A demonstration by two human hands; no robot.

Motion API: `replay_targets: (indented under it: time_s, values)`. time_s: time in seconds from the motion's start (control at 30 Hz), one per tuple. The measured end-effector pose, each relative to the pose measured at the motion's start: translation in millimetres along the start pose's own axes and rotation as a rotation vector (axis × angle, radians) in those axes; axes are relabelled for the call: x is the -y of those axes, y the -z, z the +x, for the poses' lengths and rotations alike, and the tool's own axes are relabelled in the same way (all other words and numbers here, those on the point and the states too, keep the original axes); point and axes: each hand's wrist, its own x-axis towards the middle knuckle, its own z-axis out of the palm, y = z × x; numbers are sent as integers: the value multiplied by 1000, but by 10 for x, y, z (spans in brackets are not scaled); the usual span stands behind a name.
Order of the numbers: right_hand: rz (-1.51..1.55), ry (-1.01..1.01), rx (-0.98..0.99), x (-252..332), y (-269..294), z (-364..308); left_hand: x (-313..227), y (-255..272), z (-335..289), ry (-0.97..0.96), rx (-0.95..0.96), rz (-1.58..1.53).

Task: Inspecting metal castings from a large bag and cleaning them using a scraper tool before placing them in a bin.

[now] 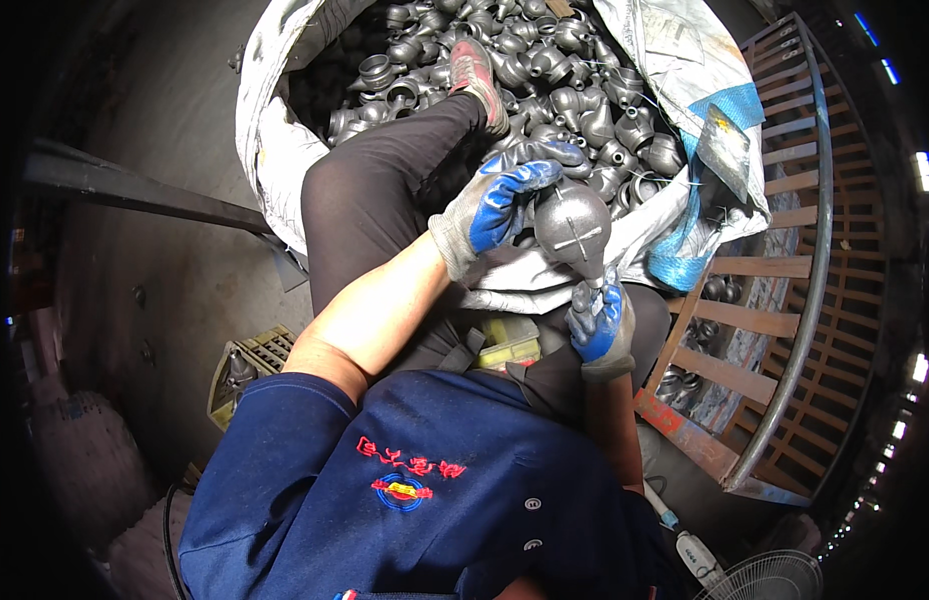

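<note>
Loosely heaped grey parts point(596, 125), inside white sack point(673, 42)

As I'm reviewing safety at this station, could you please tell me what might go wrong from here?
The left hand and right hand hold the round part up; if the grip slips, it could drop onto the lap or the bag.
The red shoe appears to rest on the loose pile, which might shift underfoot.
</note>
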Motion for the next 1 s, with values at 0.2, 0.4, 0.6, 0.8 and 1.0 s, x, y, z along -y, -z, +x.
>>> replay_targets:
  time_s: [0.2, 0.4, 0.6, 0.8, 1.0]
  values:
    - [-104, 82, -128, 42, -141, -42, -41, 13, -21, -69, -41, 192]
    - [-323, 185, -234, 104, -460, -106, 59, 133, 27, -54, -249, 336]
    - [-484, 241, -161, 192, -549, -171, 39, 45, 18, 110, -477, 157]
    - [-559, 348, -219, 192, -551, -165, 183, 266, 85, 129, -447, 228]
    - [-648, 365, -320, 262, -483, -129, 276, 474, 40, -311, -27, 919]
